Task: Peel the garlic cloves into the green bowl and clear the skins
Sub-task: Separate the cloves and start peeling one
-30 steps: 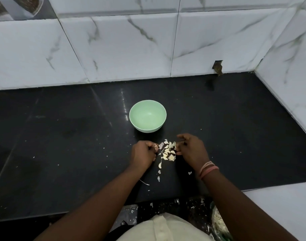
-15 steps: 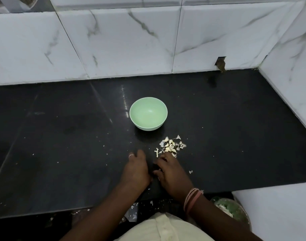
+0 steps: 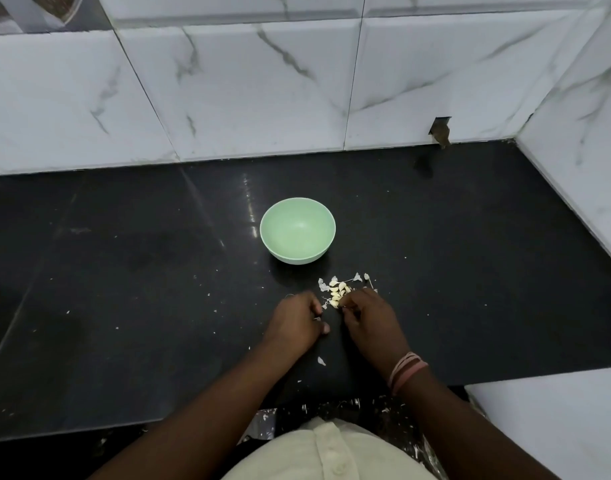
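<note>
Black counter (image 3: 124,271) held our garlic pile (image 3: 338,292), just before the empty green bowl (image 3: 297,230). Our right hand (image 3: 370,320) pinched there; left hand (image 3: 293,323) curled, contents unclear. Cloves seemed light and slippery, best pinched at the ends.

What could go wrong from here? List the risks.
1. The garlic pile mixes cloves with papery skins, so skins may ride into the green bowl, which looks empty so far.
2. Loose skin flakes lie near the counter front edge; sweeping could push them off onto the floor.
3. The right hand and left hand work close together over the pile, so a slip could scatter cloves.
</note>
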`<state>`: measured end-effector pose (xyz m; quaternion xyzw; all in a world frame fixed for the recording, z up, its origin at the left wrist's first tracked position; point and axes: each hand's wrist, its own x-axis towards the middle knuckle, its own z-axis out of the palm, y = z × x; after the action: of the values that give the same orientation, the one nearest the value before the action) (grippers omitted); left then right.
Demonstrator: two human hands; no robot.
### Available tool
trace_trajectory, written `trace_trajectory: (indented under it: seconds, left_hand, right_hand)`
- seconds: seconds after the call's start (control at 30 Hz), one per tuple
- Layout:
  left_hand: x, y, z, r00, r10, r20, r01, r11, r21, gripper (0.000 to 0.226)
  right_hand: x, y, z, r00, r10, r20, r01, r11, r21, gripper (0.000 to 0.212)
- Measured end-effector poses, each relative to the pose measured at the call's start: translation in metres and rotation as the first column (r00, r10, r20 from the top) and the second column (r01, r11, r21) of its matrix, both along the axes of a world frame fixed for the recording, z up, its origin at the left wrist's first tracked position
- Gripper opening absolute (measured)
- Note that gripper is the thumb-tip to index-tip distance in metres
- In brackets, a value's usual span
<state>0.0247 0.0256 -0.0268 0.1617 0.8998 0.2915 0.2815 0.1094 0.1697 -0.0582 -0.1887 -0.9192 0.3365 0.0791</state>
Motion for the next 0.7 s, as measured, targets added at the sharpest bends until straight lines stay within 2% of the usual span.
trace_trajectory:
  seconds: [0.07,0.13,0.2,0.3,0.5,0.6,0.7]
  left_hand:
    - [0.008,-0.003,0.003,0.995,-0.102,-0.005,0.102,0.994,-0.027,0.049]
    - [0.022,-0.01,0.005,0.965,-0.263,-0.022,0.253,0.944,-0.211,0.072]
    - [0.03,-0.015,0.003,0.943,-0.328,-0.051,0.295,0.9,-0.32,0.085]
    - [0.025,-0.013,0.001,0.964,-0.255,-0.078,0.233,0.947,-0.22,0.07]
    - [-0.002,0.004,-0.017,0.993,-0.117,-0.024,0.116,0.993,-0.03,0.038]
    - [-0.009,0.014,-0.021,0.995,-0.015,-0.094,0.018,0.999,0.035,0.023]
    - [-0.011,0.018,-0.023,0.982,0.067,-0.178,-0.052,0.995,0.088,0.021]
  right_hand:
    - [0.004,-0.002,-0.001,0.992,-0.113,-0.057,0.109,0.992,-0.07,0.014]
    - [0.011,-0.004,-0.002,0.982,-0.172,-0.073,0.162,0.978,-0.132,0.016]
    - [0.016,-0.008,-0.004,0.98,-0.189,-0.056,0.177,0.969,-0.171,0.018]
    - [0.018,-0.015,-0.009,0.977,-0.212,-0.033,0.2,0.955,-0.217,0.02]
    - [0.016,-0.017,-0.009,0.959,-0.282,-0.042,0.256,0.916,-0.31,0.02]
    - [0.016,-0.018,-0.011,0.956,-0.29,-0.036,0.263,0.908,-0.325,0.025]
    - [0.016,-0.022,-0.014,0.956,-0.291,-0.038,0.262,0.905,-0.335,0.026]
